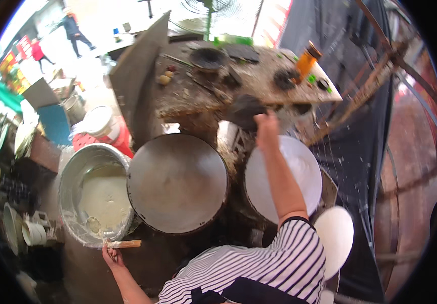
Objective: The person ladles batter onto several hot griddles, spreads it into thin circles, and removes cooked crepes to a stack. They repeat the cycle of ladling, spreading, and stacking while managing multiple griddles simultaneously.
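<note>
At the near rim of a large metal pot (65, 202) of pale batter (106, 195), the fingers of my left hand (112, 256) are closed round a batter-smeared wooden-handled tool (127, 243). Its wooden part points right. Inside the pot, by the near wall, the round bowl of a ladle (93, 224) shows; whether its handle runs into my left hand I cannot tell. My right arm reaches far forward over the right pan (259, 177), which has a whitish surface. My right hand (266, 130) is closed on the edge of a dark, rounded, flat thing (246, 110), slightly blurred, at the worktable's front edge.
Between pot and right pan sits a wide grey round griddle (178, 182). Beyond stands a cluttered worktable (178, 104) with a dark bowl (208, 59) and an orange bottle (307, 62). An upright board (137, 76) flanks it. A white tub (101, 121) stands behind the pot. Two people are far left.
</note>
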A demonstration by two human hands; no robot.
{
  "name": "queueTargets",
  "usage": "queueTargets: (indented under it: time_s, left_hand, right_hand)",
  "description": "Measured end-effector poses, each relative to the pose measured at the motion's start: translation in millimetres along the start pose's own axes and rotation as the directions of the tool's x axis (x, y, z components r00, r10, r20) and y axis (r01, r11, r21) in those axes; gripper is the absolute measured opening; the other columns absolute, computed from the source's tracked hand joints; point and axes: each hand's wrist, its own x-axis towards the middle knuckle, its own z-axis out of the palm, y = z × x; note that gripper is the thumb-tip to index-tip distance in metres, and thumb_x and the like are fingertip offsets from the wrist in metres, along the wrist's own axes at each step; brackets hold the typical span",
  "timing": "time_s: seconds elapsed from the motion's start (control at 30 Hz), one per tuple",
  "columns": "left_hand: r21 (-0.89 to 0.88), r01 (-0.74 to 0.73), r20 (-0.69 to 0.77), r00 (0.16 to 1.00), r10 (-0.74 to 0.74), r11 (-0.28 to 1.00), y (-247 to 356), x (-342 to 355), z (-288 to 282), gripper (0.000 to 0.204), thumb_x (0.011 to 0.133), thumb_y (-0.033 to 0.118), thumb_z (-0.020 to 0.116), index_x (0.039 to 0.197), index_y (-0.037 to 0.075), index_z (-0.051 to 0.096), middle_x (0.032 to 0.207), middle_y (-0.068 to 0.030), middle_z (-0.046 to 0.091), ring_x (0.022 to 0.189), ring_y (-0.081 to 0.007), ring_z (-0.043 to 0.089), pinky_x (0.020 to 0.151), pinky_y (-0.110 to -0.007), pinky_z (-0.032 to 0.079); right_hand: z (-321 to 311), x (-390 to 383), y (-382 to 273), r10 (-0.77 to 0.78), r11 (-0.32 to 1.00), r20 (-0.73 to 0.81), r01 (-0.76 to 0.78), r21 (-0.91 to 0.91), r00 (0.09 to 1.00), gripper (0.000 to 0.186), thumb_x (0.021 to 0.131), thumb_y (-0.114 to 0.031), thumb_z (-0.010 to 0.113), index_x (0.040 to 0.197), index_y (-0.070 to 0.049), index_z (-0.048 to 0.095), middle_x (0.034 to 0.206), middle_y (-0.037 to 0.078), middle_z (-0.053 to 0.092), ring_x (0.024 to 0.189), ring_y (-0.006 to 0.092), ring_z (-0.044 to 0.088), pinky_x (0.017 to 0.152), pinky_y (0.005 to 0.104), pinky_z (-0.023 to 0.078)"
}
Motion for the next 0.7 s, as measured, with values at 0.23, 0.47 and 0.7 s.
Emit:
queueTargets:
  time_s: [0.23, 0.47, 0.7]
  left_hand:
    - [0.020, 0.037, -0.014, 0.999, -0.036, 0.999, -18.2, 9.3, 39.7, 0.014, 0.086, 0.010, 0.049, 0.091, -0.002, 0.052, 0.047, 0.0049, 0.033, 0.035, -0.0032, 0.030, 0.029, -0.018, 0.028]
    - [0.101, 0.054, -0.005, 0.999, -0.053, 0.993, 10.1, -4.3, 26.8, 0.018, 0.086, 0.013, 0.052, 0.094, -0.004, 0.054, 0.051, 0.0034, 0.039, 0.035, -0.0041, 0.031, 0.029, -0.018, 0.027]
    - [0.279, 0.168, 0.041, 0.982, -0.187, 0.945, 22.6, 25.2, 19.7, 0.026, 0.087, 0.017, 0.050, 0.100, -0.005, 0.057, 0.053, 0.0002, 0.045, 0.036, -0.0053, 0.037, 0.030, -0.018, 0.028]
  right_hand:
    - [-62.9, 189.9, 6.4, -0.255, 0.817, -0.011, 0.209, -0.538, 0.967, 0.047, 0.080, -0.022, 0.059, 0.115, 0.008, 0.048, 0.109, 0.019, 0.058, 0.098, 0.0301, 0.058, 0.088, 0.0406, 0.044]
    - [81.0, -47.6, -4.1, -0.305, 0.853, 0.657, 0.504, -0.133, 0.690, 0.026, 0.085, -0.007, 0.052, 0.110, -0.002, 0.056, 0.099, 0.010, 0.057, 0.071, 0.0161, 0.054, 0.068, 0.0264, 0.047]
    - [191.0, -366.6, 108.0, 0.432, 0.899, 0.901, 0.056, -0.434, 0.039, 0.045, 0.091, -0.026, 0.051, 0.126, 0.001, 0.044, 0.092, 0.008, 0.060, 0.079, 0.0125, 0.056, 0.069, 0.0277, 0.047]
